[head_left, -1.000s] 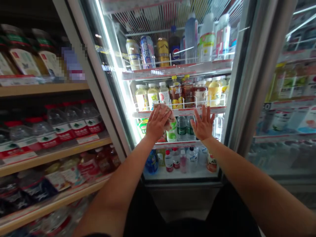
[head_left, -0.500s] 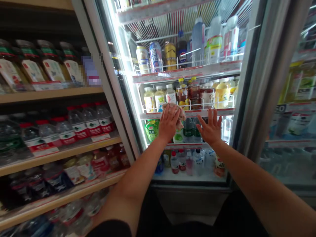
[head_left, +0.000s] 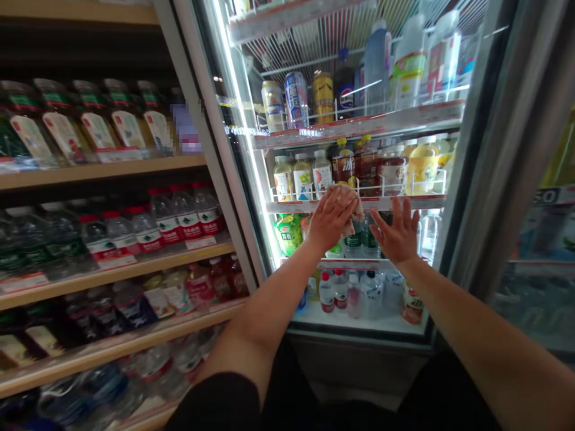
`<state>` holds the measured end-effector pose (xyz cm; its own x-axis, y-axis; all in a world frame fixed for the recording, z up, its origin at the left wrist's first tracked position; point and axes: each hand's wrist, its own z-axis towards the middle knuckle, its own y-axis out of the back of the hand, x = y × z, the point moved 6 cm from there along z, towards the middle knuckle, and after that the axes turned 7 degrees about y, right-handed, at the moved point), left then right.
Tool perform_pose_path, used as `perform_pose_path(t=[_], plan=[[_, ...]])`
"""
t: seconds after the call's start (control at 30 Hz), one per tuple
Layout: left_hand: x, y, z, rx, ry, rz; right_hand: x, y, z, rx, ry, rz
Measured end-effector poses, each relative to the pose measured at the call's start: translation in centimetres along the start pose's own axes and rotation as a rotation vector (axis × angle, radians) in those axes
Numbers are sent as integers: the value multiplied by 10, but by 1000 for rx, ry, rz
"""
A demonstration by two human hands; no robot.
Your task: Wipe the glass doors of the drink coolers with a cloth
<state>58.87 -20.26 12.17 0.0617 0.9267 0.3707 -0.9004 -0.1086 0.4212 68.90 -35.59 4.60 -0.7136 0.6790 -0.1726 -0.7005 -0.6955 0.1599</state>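
My left hand [head_left: 331, 222] presses a crumpled pinkish cloth [head_left: 353, 200] flat against the glass door [head_left: 281, 326] of a lit drinks fridge. The fingers lie over the cloth, which sticks out past them on the right. To its right, my right hand [head_left: 399, 233] is open with fingers spread and holds nothing. It is at the glass, though I cannot tell whether the palm touches. Behind the hands, shelves hold bottles, among them a green bottle [head_left: 288, 234] on the left and a yellow drink bottle [head_left: 423, 166] on the right.
Left of the fridge, wooden shelves [head_left: 157, 280] carry rows of bottles, including red-capped water bottles [head_left: 168, 209]. A grey metal door frame [head_left: 489, 173] runs down the right, with another fridge beyond. Cans [head_left: 296, 100] stand on an upper fridge shelf.
My left hand and the cloth have slid a little to the right over the glass, closer to my right hand. The right hand stays spread. The view has turned slightly left.
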Motion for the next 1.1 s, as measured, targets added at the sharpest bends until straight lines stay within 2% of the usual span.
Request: perform_pose_path(t=[0.13,0.2,0.4,0.57,0.63,0.73,0.8,0.83,1.0,1.1], plan=[[19,13,18,-83,156,26,-1,-1,-2,-10,23,-2],[21,14,21,-103,200,26,0,-1,-3,-26,39,-11],[5,5,14,-12,38,55,3,0,-3,-17,50,-30],[19,14,20,-96,142,51,6,1,-3,-29,56,-51],[14,11,14,-95,131,38,6,0,-3,-23,55,-53],[-6,1,-3,-15,-72,16,7,2,-3,-37,55,-58],[-8,-1,-9,15,-155,20,8,4,-2,-53,58,-61],[-4,1,-9,4,-141,32,9,4,-2,-58,59,-64],[24,16,-11,-120,115,93,9,3,-2,-46,51,-83],[16,9,-33,-37,32,69,9,2,-4,-27,46,-71]])
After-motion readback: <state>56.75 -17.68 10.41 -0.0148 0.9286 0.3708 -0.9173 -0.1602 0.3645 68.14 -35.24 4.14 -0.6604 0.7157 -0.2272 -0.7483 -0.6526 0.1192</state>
